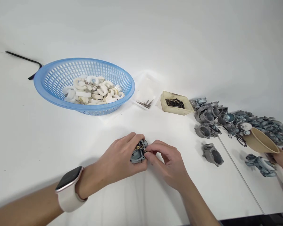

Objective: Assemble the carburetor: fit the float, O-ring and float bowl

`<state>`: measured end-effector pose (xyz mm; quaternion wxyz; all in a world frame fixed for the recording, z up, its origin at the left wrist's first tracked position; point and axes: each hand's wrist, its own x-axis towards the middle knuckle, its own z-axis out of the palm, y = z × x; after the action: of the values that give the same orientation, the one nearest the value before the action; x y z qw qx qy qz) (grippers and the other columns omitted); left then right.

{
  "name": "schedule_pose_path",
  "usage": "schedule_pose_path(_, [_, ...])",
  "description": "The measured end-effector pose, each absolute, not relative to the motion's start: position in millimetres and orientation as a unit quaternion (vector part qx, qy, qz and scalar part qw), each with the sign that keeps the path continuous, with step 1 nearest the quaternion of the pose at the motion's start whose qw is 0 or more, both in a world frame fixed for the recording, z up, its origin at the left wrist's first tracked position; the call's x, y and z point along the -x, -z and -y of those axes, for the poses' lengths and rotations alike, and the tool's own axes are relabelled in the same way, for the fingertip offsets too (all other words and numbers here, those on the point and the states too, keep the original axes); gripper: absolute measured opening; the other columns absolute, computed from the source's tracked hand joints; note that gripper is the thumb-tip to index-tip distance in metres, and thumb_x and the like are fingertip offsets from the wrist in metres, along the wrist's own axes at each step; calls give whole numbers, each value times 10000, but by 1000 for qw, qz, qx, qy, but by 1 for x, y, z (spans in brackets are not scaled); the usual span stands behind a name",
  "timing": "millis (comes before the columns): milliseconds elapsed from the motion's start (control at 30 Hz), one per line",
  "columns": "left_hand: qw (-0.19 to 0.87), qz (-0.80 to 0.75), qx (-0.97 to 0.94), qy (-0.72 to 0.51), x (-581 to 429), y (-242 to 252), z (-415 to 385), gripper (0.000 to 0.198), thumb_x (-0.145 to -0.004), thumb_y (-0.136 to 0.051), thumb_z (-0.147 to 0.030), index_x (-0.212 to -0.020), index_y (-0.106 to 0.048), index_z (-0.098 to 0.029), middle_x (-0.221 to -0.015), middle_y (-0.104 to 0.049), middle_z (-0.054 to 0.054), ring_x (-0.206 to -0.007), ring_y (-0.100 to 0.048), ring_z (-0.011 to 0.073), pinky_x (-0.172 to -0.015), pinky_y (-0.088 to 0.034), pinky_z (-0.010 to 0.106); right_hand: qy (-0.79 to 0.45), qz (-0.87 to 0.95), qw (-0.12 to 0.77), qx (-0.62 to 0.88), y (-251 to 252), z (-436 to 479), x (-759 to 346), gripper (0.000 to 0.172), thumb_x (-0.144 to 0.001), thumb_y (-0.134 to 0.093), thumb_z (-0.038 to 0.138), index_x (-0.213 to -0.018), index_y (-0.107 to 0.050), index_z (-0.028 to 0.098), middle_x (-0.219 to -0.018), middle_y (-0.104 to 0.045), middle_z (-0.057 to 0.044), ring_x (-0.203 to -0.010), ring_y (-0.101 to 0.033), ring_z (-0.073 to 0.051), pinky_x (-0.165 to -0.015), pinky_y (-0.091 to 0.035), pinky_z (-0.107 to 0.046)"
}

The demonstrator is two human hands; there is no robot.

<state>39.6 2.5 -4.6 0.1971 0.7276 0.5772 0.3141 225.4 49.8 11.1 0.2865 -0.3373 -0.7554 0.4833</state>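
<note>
One metal casting [137, 154] in left hand [121, 153]

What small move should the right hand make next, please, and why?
Probably the right hand should gently press what looks like a thin pin toward the grey metal part: its fingers pinch at that part's edge, while the left hand holds the part.
</note>
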Motion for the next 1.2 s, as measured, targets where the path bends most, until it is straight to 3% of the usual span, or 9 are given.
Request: schedule_pose_path(1200, [142, -575, -735, -329, -41, 10, -2, 378, -760, -564, -230, -1134, -508, -240, -865, -595, -7, -671, -559, 153, -613, -460, 260, -482, 746, 314, 335, -11, -46, -223, 103, -930, -629, 194, -900, -723, 221, -828, -672, -30, -728, -594, -164, -655, -478, -306])
